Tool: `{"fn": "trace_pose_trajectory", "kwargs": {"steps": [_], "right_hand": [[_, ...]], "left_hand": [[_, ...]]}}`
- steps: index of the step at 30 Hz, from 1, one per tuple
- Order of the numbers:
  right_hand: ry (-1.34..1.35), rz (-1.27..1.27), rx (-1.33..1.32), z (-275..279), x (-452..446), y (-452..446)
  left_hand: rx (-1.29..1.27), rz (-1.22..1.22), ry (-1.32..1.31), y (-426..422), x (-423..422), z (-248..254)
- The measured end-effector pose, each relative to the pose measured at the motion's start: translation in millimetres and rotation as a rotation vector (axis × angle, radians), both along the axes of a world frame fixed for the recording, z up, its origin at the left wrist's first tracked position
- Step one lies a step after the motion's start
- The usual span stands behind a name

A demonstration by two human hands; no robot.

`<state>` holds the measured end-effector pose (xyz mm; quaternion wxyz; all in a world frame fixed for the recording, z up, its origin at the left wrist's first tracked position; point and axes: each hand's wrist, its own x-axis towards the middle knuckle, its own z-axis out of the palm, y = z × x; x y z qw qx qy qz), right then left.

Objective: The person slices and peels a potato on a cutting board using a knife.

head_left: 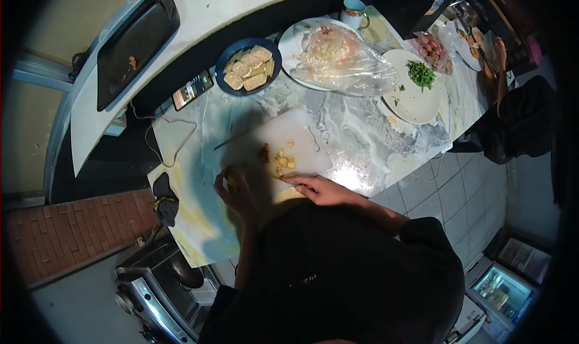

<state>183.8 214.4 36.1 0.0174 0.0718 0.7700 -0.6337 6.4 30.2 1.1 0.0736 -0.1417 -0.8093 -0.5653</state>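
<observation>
A white cutting board (304, 127) lies on the marble-patterned table in front of me. Small yellow chopped pieces (284, 161) are scattered near its middle, beside a darker brownish bit (264, 153). My left hand (237, 193) is at the board's near left side, its fingers curled round a roundish yellowish piece (234, 174) in shadow, whose kind I cannot make out. My right hand (322, 191) is closed on a knife (292, 183) at the board's near edge, just below the chopped pieces. Most of the knife is hidden by the hand and shadow.
Behind the board stand a dark bowl (219, 72) of breaded-looking slices, a plate (289, 48) under a plastic bag (344, 63), a plate (416, 111) with chopped greens and a mug (353, 9). A phone (193, 90) leans at left. Another person (518, 114) works at far right.
</observation>
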Motion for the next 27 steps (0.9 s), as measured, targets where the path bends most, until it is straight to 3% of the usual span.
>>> {"fn": "trace_pose_trajectory", "kwargs": {"steps": [5,8,10,11,12,14,16,20,22,27], "right_hand": [[-0.111,-0.067,-0.005,3,2,0],[-0.035,-0.215,0.059,4,4,-3],[-0.035,-0.258,0.041,11,1,-1],[-0.199,-0.267,-0.009,24,-1,3],[-0.363,-0.278,-0.057,32,-3,6],[-0.313,-0.281,-0.009,18,-4,6],[-0.066,-0.337,0.05,11,-5,3],[0.056,-0.347,0.12,-2,-5,-3],[-0.213,-0.336,-0.139,4,-1,-4],[-0.218,-0.417,-0.166,1,10,7]], "left_hand": [[0.219,0.043,-0.196,7,3,-10],[0.181,0.017,-0.114,0,-7,-43],[-0.113,0.001,0.072,8,-2,-21],[-0.115,0.014,0.072,12,-2,-25],[0.001,-0.017,0.018,17,-4,-27],[0.119,-0.048,-0.035,26,-3,-32],[0.287,-0.159,-0.134,39,2,-11],[0.126,-0.232,-0.199,45,-8,-28],[0.441,-0.343,-0.326,53,-3,-24],[0.392,-0.415,-0.243,65,6,-32]]}}
